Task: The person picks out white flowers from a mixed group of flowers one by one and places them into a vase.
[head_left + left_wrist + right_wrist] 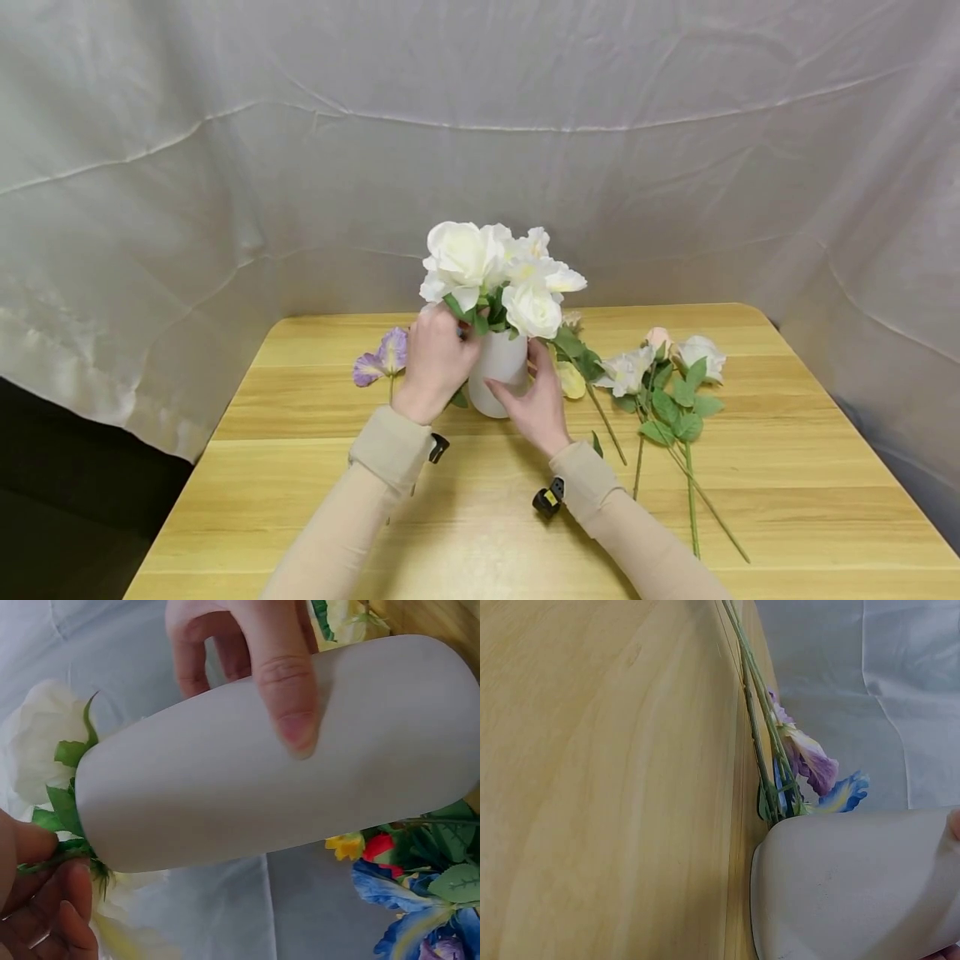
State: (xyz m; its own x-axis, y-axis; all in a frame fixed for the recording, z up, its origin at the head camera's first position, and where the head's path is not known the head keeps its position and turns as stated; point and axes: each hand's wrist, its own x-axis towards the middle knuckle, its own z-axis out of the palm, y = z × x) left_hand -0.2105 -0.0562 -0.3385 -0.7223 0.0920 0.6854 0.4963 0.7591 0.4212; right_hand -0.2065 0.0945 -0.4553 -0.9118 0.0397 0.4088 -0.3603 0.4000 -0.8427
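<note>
A white vase (498, 367) stands upright on the wooden table, filled with white roses (459, 254) and other white flowers. My right hand (542, 406) holds the vase's right side, and its thumb (298, 727) lies along the wall in the left wrist view. At the vase's mouth, my left hand (435, 354) pinches a green flower stem (46, 861) between thumb and fingers. The stems inside the vase are hidden. In the right wrist view the vase's lower part (847, 881) shows, with only a bit of the right hand's fingers at the edge.
A purple iris (381, 358) lies left of the vase. To the right lie a yellow flower (572, 380), a white rose (701, 358) and other leafy stems. Blue flowers (397, 885) lie behind the left arm. A grey curtain (525, 167) hangs behind the table.
</note>
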